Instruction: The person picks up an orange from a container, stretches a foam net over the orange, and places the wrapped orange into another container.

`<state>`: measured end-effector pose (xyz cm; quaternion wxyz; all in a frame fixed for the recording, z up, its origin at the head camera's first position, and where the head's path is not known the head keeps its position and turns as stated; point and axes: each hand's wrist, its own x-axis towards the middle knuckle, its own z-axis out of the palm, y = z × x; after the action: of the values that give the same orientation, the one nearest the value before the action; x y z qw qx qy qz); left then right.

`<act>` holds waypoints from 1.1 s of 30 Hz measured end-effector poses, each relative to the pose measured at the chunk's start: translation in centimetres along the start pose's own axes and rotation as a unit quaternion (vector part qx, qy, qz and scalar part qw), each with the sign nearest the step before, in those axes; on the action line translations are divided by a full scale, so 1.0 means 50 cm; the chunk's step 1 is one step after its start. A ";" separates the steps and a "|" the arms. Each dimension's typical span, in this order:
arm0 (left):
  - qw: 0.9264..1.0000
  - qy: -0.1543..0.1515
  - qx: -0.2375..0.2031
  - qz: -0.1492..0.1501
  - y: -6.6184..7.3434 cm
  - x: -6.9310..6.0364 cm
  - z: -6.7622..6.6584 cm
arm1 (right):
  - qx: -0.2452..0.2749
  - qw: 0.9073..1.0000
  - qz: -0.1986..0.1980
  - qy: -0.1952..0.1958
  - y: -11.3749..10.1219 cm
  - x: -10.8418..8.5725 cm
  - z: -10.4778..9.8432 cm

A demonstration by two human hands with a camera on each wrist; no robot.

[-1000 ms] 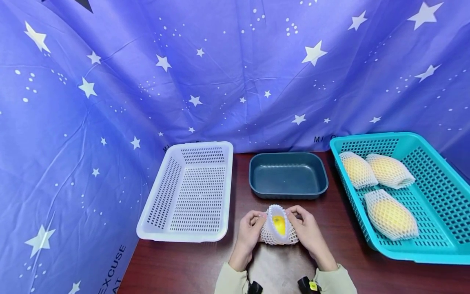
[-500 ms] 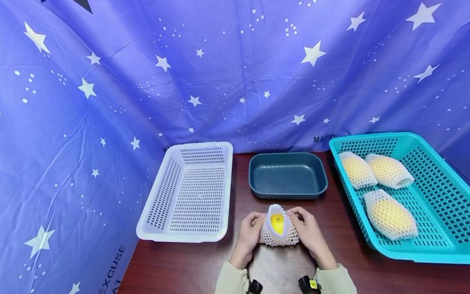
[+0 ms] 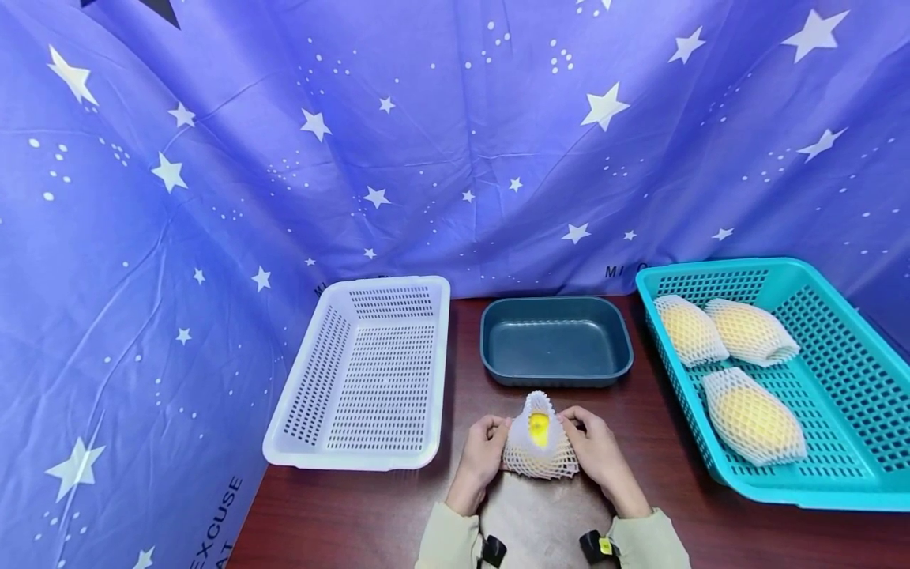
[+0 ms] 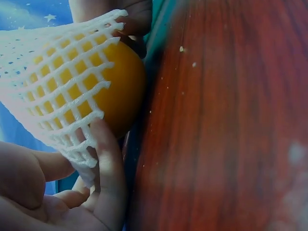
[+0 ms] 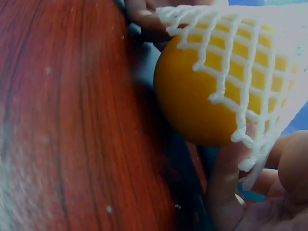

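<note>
A round yellow-orange fruit sits partly inside a white foam net sleeve near the middle of the table. In the left wrist view the fruit bulges bare past the net's cut edge. My left hand pinches the net's edge on the left side between thumb and fingers. On the opposite side my right hand pinches the net the same way; in the right wrist view its fingertips lie close to the fruit. At the top, the net stands up in a peak around an opening.
A white slotted basket stands at the left and a dark blue-green tray behind my hands. The teal basket on the right holds wrapped fruits. A starry blue curtain hangs behind the table.
The net's opening has become narrower and its peak stands slightly taller, with its lower edge nearer me. Both hands keep their pinch and have shifted slightly.
</note>
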<state>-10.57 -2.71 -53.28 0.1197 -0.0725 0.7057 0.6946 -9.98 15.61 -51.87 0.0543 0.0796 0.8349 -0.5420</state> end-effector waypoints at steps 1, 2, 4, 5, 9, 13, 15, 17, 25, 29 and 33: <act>1.000 0.002 0.006 0.003 0.000 0.000 0.000 | -0.008 1.000 -0.002 0.000 0.000 0.001 -0.001; 1.000 0.004 0.011 0.006 0.001 0.000 0.000 | -0.017 1.000 -0.007 -0.001 0.001 0.001 -0.002; 1.000 0.009 0.022 0.017 0.002 0.000 -0.001 | -0.011 1.000 -0.010 -0.013 0.002 0.001 -0.006; 0.999 0.012 0.030 0.024 0.003 -0.001 -0.002 | -0.002 1.000 -0.008 -0.019 0.002 0.000 -0.009; 0.992 0.030 0.093 0.082 0.012 -0.003 -0.010 | 0.041 0.999 -0.019 -0.028 -0.001 -0.007 -0.025; 0.974 0.046 0.167 0.146 0.031 -0.010 -0.022 | 0.023 0.997 -0.080 -0.009 -0.011 -0.017 -0.042; 0.968 0.033 0.181 0.169 0.043 -0.018 -0.028 | 0.013 0.993 -0.112 -0.015 -0.017 -0.024 -0.049; 0.968 0.003 0.177 0.179 0.055 -0.027 -0.032 | 0.024 0.989 -0.142 -0.038 -0.021 -0.031 -0.055; 0.936 -0.160 0.219 0.226 0.088 -0.064 -0.045 | 0.069 0.964 -0.235 -0.105 -0.019 -0.051 -0.048; 0.917 -0.168 0.266 0.245 0.088 -0.068 -0.047 | 0.020 0.959 -0.273 -0.069 -0.016 -0.051 -0.034; 0.913 -0.155 0.285 0.246 0.081 -0.063 -0.046 | -0.026 0.957 -0.286 -0.047 -0.016 -0.053 -0.024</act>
<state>-8.77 -5.12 -48.53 0.0686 0.2494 0.8415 0.4744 -7.53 16.19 -50.21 -0.0620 -0.1897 0.8328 -0.5163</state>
